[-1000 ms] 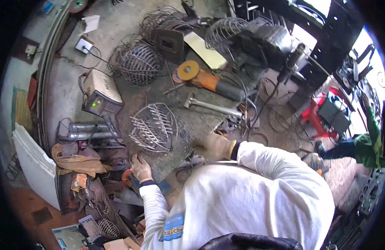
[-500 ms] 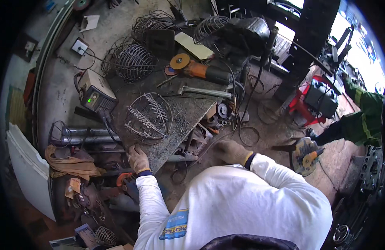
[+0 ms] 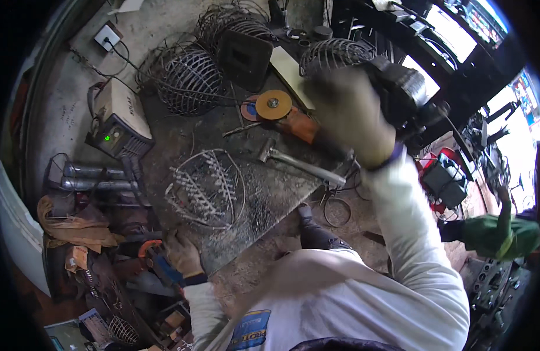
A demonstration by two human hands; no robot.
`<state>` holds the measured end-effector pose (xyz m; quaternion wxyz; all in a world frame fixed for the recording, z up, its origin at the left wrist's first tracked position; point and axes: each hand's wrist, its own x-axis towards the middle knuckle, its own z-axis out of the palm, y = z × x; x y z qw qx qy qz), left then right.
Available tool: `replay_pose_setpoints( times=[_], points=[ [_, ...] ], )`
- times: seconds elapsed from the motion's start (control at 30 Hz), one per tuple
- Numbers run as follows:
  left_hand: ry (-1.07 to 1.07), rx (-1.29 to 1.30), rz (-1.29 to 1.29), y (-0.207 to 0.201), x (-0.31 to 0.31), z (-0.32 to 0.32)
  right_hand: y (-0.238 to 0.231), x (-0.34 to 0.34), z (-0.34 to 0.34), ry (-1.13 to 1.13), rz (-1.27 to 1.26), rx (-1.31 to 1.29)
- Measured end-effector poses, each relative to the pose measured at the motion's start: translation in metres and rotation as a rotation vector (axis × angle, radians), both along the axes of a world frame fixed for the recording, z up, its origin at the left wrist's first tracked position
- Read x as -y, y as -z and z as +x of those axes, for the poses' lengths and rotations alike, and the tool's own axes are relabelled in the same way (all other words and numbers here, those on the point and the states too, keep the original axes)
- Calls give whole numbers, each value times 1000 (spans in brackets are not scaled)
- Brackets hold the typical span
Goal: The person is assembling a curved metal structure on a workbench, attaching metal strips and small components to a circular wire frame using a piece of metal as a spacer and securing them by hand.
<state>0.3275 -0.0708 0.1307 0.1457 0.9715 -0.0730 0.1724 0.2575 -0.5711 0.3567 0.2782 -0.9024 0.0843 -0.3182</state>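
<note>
My gloved left hand (image 3: 184, 254) rests at the near left edge of the dark metal worktable (image 3: 270, 202), holding nothing that I can see, its fingers stretched out. Just beyond it lies a round wire frame (image 3: 237, 172) with two rows of short twisted rods across it. My gloved right hand (image 3: 354, 117) is raised over the table's far right side, smeared by motion, so its grip does not show. It partly covers an angle grinder (image 3: 302, 126) with an orange body and yellow disc. A hammer (image 3: 305, 167) lies nearer than the grinder.
Wire cages (image 3: 191, 82) stand at the back beside a dark square plate (image 3: 245, 60). A welding machine (image 3: 121, 120) with a green display sits left. Cables hang around the right corner. A person in green (image 3: 498, 234) is at the far right.
My right hand has swung up and forward from beside the table to above the grinder. My left hand stays near the table edge. The view has shifted, and a leg now shows below the table edge.
</note>
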Motion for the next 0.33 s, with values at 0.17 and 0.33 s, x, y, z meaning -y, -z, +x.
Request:
replay_pose_setpoints(
  times=[0.17, 0.33],
  points=[
    [-150, -83, -5, -10, 18, -5, -6, 229, 267, 339, -513, -24],
    [-94, -81, -137, 2, 38, 18, 124, 467, 431, 65, -1149, -656]
  ],
)
